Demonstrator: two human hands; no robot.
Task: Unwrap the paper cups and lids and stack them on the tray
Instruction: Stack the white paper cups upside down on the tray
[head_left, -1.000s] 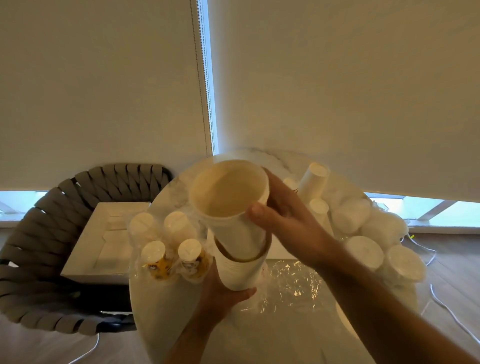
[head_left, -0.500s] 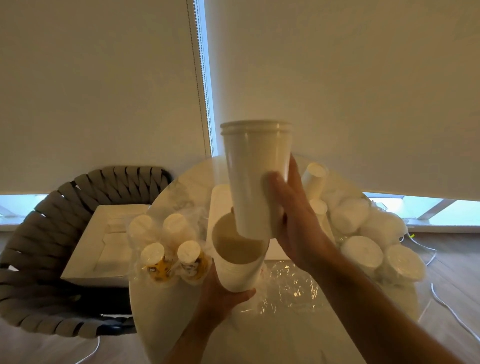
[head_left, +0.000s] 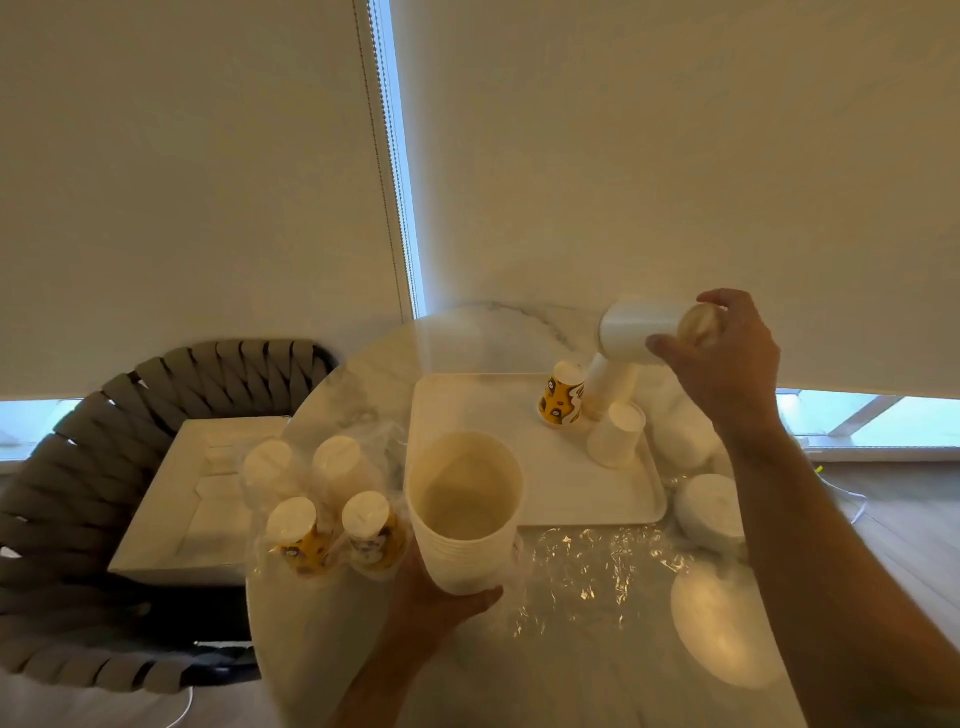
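body: 2 bare forearms and 2 hands in view | left hand (head_left: 441, 603): bare, no glove, no ring seen | right hand (head_left: 727, 358): bare, no glove, no ring seen | sleeves: none on either forearm | wrists: no watch or band | rest of body: out of frame

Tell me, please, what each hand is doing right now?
Left hand: grips the stack of white paper cups.
Right hand: holds one white paper cup.
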